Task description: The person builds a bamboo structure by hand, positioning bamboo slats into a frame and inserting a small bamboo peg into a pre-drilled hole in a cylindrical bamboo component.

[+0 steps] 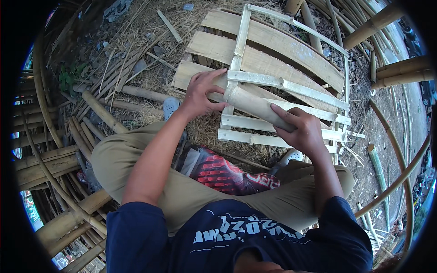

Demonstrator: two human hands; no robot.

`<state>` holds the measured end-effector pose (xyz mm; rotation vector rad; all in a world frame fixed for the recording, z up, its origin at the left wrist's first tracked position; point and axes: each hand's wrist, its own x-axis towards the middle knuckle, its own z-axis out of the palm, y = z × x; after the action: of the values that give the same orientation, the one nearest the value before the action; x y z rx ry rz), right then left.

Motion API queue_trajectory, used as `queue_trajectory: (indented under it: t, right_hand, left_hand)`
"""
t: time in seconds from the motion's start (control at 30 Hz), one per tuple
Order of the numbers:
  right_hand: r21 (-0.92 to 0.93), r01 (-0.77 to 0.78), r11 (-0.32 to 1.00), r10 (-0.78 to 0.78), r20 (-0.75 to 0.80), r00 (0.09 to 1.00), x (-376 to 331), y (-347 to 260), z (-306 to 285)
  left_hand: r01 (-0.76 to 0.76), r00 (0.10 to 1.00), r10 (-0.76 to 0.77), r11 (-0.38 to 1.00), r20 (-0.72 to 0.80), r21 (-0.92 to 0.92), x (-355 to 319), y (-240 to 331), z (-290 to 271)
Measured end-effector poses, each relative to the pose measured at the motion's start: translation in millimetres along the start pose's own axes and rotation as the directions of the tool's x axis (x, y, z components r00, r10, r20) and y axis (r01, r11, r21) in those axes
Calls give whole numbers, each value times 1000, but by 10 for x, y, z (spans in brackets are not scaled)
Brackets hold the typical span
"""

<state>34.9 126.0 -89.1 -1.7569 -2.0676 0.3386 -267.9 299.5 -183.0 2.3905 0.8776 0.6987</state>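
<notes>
Across the lap, over khaki trousers (pixel 150 159), I see both hands on a pale round bamboo tube (pixel 257 107) that lies slanted from upper left to lower right, resting on a flat frame of split bamboo slats (pixel 277 50). Left hand (pixel 200 93): fingers curled around the tube's upper, cut end, thumb (pixel 219 106) pressed along its near side; grip closed on the tube. Right hand (pixel 302 129): wrapped over the lower end, which is hidden under the palm; fingers (pixel 283 111) lie across the top, also closed on the tube. Frame consists of wide curved slats running left to right with narrower pale strips crossing and overlying them; the tube sits over one upright strip (pixel 237 50) and beside a slanted strip (pixel 291 86). Dry straw and shavings (pixel 136 32) cover the ground under and behind the frame. Left of the knee: loose brown bamboo poles (pixel 102 111) and thin splints, crowding that side. Grey sandals show by each knee, one (pixel 170 107) just under the left wrist, the other (pixel 291 155) below the right hand. A red-and-black printed bag or cloth (pixel 223 173) lies between the legs. Right side: long curved bamboo poles (pixel 400 164) on bare dirt, thick poles (pixel 400 68) at upper right, well apart from the hands.
</notes>
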Motion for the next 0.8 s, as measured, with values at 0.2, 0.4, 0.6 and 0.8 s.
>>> queue_trajectory:
  t: [0.2,0.4,0.6,0.8]
  right_hand:
    - [25,28,999,-30,46,999,-6,88,-270]
    - [-22,-12,1000,12,36,999,50,17,-28]
    - [31,-58,998,55,90,994,28,104,-366]
    - [-32,-28,999,32,139,990,16,117,-119]
  left_hand:
    - [-22,1000,22,1000,-19,5,11,30,13]
    - [34,999,-34,999,-1,-1,-4,25,-15]
    - [12,1000,-12,1000,4,-25,24,59,11]
    - [18,1000,-18,1000,-6,-9,9,35,9]
